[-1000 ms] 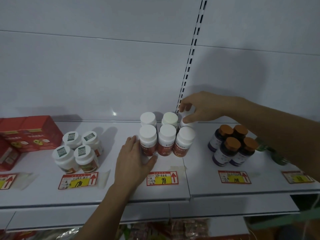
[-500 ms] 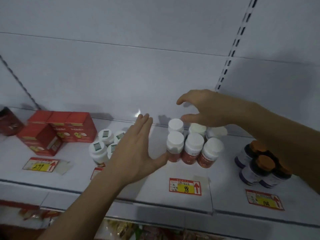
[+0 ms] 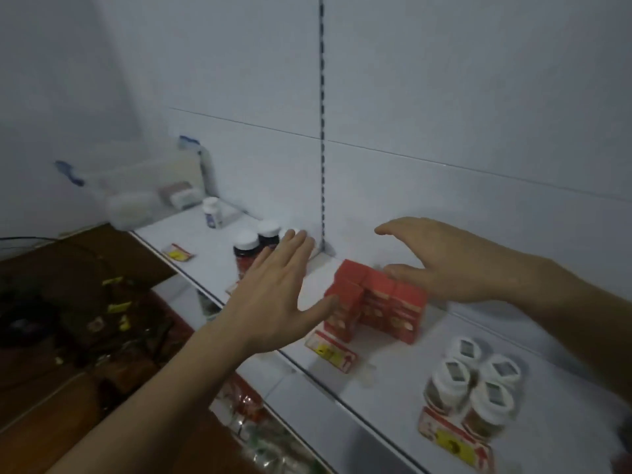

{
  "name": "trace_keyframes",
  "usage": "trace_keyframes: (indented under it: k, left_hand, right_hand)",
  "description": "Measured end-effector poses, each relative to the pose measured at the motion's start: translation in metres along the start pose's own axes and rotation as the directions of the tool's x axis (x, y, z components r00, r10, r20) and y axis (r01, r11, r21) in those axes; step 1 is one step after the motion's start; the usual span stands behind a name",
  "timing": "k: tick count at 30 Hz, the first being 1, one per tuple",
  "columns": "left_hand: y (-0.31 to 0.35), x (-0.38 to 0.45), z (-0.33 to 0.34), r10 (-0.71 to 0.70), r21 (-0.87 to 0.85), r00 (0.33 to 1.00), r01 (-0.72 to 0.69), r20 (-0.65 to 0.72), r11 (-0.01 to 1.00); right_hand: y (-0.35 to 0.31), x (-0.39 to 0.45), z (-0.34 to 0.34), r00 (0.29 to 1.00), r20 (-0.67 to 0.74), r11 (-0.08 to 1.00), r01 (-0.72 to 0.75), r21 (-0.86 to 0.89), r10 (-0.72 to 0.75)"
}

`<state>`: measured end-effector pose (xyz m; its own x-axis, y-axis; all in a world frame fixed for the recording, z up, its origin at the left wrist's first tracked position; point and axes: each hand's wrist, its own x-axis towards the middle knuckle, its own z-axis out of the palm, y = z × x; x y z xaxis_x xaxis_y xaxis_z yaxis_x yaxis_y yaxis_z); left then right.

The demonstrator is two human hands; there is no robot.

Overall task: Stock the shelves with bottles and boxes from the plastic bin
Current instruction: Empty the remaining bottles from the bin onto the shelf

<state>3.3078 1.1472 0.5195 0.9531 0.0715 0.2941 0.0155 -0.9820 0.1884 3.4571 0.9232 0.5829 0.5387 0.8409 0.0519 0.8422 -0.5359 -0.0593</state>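
white shelf [image 3: 393, 378] is holding red boxes [image 3: 376, 302]; your left hand [image 3: 273, 299] and right hand [image 3: 455, 265] are hovering open, empty. you're heading binward: keep clear of plastic bin [image 3: 143, 189] rim.

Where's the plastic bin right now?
In the head view, the plastic bin sits at the shelf's far left end, against the back wall, just beyond a lone white bottle.

The shelf [image 3: 386, 367] under the fingers [image 3: 290, 248] looks like smooth painted metal with a dull sheen. Between the two hands, the red boxes [image 3: 376, 302] seem matt cardboard. Beyond the left fingers, the plastic bin [image 3: 143, 186] is clear and glossy. Right of the fingers, the jars [image 3: 475, 395] have smooth white plastic lids and paper labels.
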Motion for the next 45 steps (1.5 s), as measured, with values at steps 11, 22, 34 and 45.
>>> trace_keyframes:
  k: [11, 22, 34, 45]
  left_hand:
    - [-0.267, -0.042, -0.079, -0.307, 0.171, 0.950, 0.311, -0.050, 0.935]
    - [-0.435, 0.009, -0.126, -0.420, 0.176, 0.905, 0.426, -0.070, 0.888]
    - [-0.611, 0.131, -0.135, -0.454, 0.239, 0.891, 0.441, 0.000, 0.865]
    - [-0.684, 0.204, -0.126, -0.351, 0.224, 0.908, 0.302, 0.229, 0.927]
  right_hand:
    - [-0.176, 0.248, 0.016, 0.966, -0.031, 0.966, 0.257, 0.037, -0.256]
    - [-0.236, 0.441, 0.022, 0.939, 0.047, 0.940, 0.341, 0.016, -0.342]
    - [-0.223, 0.698, 0.022, 0.924, 0.160, 0.935, 0.354, -0.008, -0.348]
    - [-0.247, 0.853, 0.098, 0.684, 0.705, 0.842, 0.483, -0.242, -0.190]
